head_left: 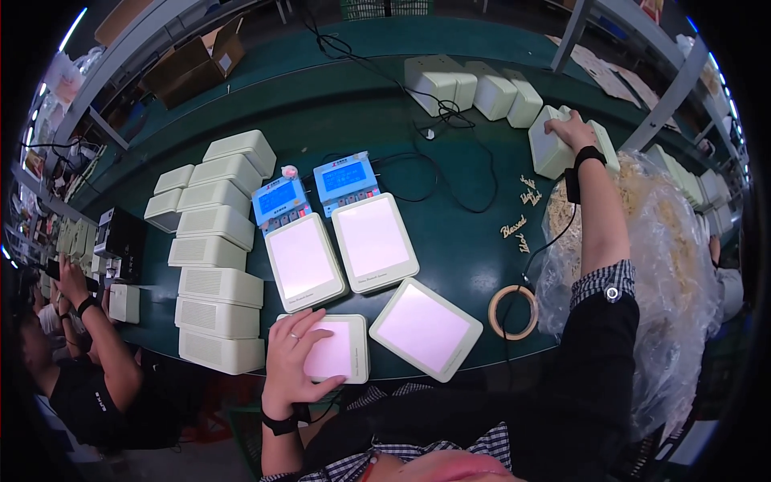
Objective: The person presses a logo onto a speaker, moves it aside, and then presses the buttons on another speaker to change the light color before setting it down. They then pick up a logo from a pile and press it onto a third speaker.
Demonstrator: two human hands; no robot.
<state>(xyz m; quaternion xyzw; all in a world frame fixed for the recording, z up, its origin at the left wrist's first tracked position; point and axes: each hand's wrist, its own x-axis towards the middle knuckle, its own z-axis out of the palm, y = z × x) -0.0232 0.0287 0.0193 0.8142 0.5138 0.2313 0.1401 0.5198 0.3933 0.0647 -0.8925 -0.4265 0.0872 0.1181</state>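
Observation:
My left hand (297, 357) lies over the left side of a white, box-shaped device with a lit pinkish-white panel (337, 353) at the near table edge. Its fingers and thumb are spread across the panel. Stretched out to the far right, my right hand (573, 132) is closed over the top of an upright white device (552, 153), which stands beside similar ones. Three more lit panel devices lie face up: one tilted (428, 328), one in the centre (375, 241), one left of it (305, 261). Behind these sit two blue meters with screens (346, 178), (279, 201).
White grilled devices (215, 281) form a row on the left; others (474, 88) stand at the back. A clear bag of wooden pieces (634, 209), a wooden-coloured ring (512, 313), small wooden word cutouts (514, 228) and black cables (450, 201) are right. A co-worker (96, 377) sits left.

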